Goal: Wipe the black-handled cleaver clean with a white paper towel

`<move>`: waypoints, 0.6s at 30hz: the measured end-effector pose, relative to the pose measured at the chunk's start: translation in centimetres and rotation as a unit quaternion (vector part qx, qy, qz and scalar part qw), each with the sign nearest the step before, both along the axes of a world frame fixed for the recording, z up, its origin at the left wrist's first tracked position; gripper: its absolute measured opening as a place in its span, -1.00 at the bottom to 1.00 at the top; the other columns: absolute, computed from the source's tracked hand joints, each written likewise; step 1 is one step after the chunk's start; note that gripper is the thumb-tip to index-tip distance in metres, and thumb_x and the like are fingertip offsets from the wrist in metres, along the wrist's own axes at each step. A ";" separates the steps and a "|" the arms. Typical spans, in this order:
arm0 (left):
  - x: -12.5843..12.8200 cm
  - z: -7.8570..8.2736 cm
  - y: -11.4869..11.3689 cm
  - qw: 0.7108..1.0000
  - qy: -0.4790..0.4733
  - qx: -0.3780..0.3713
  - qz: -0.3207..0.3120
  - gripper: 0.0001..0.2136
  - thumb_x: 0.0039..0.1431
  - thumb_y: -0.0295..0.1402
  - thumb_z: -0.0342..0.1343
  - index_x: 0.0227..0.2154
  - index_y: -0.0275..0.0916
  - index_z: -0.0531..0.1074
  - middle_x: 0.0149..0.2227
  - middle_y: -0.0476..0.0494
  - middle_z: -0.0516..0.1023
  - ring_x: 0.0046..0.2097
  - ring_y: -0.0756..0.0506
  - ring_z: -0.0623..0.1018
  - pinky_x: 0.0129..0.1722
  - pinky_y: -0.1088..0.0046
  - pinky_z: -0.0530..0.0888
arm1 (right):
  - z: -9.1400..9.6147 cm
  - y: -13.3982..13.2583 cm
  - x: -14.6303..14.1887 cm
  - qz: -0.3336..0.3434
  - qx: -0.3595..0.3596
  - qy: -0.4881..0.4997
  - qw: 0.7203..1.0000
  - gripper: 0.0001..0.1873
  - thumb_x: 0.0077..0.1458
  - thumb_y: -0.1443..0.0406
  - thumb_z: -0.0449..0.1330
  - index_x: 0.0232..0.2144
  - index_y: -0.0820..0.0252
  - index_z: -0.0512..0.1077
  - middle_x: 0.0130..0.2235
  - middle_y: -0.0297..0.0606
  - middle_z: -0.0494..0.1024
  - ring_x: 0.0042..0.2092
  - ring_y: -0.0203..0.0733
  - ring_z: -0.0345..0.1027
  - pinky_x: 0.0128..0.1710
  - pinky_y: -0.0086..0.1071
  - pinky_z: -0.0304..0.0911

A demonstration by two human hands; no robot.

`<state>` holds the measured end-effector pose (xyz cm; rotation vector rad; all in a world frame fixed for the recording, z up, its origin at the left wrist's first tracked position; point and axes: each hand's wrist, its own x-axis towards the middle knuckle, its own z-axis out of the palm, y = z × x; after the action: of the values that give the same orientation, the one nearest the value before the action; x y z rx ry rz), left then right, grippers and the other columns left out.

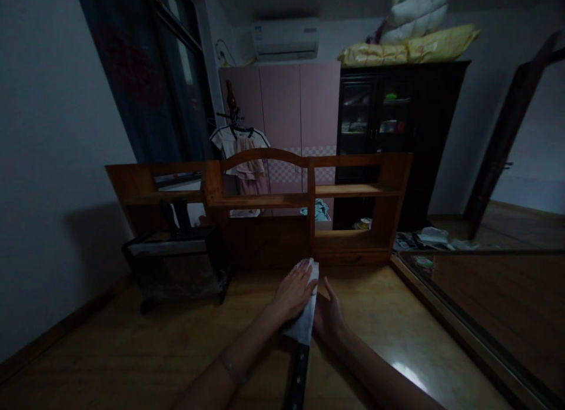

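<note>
A large kitchen knife (pixel 302 327) with a broad grey blade and a black riveted handle points away from me, its handle towards me. My left hand (pixel 293 291) lies across the far part of the blade, fingers stretched out. Some thin white material (pixel 314 270), perhaps paper or cloth, shows at the blade's tip beside those fingers. Along the blade's right edge is my right hand (pixel 331 316), thumb raised and apart; its other fingers are partly hidden by the blade. Whether they touch its underside I cannot tell.
The glossy wooden tabletop (pixel 247 363) carries a dark knife block or case (pixel 176 269) on the left. A wooden shelf unit (pixel 265 201) stands along the back. A raised ledge (pixel 441 316) runs down the right side. A white wall (pixel 48 210) is at left.
</note>
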<state>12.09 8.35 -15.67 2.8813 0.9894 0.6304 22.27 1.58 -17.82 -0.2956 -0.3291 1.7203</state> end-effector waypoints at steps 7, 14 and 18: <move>-3.3 -0.9 1.7 0.999 -0.024 -0.019 0.025 -0.47 0.41 -0.10 -0.37 0.32 -0.25 0.02 0.38 -0.18 -0.06 0.38 -0.10 -0.06 0.35 0.20 0.02 | 0.1 -0.3 0.0 -0.001 -0.010 -0.016 1.000 -0.53 0.16 -0.01 0.09 -0.22 0.31 0.49 -0.28 -0.07 0.63 -0.13 0.07 0.51 -0.08 -0.08 0.35; -6.3 -1.5 2.2 0.993 -0.063 -0.090 0.040 -0.47 0.42 -0.10 -0.38 0.33 -0.23 -0.03 0.38 -0.16 -0.11 0.38 -0.11 -0.08 0.34 0.15 0.03 | 0.0 -0.3 0.0 0.008 0.013 -0.025 1.000 -0.49 0.16 -0.03 0.08 -0.16 0.29 0.49 -0.21 -0.05 0.63 -0.12 0.08 0.51 -0.09 -0.05 0.35; -6.6 0.4 -0.1 0.988 -0.125 -0.084 0.030 -0.48 0.42 -0.11 -0.37 0.36 -0.16 -0.13 0.39 -0.09 -0.20 0.38 -0.09 -0.12 0.35 0.17 0.01 | 0.4 -0.5 -0.1 0.012 0.016 -0.034 0.999 -0.47 0.15 -0.03 0.08 -0.11 0.29 0.48 -0.19 -0.03 0.62 -0.09 0.11 0.50 -0.07 -0.01 0.33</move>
<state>5.49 8.24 -15.25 2.5601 1.0385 0.8434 22.22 1.12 -17.46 -0.3284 -0.4110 1.7295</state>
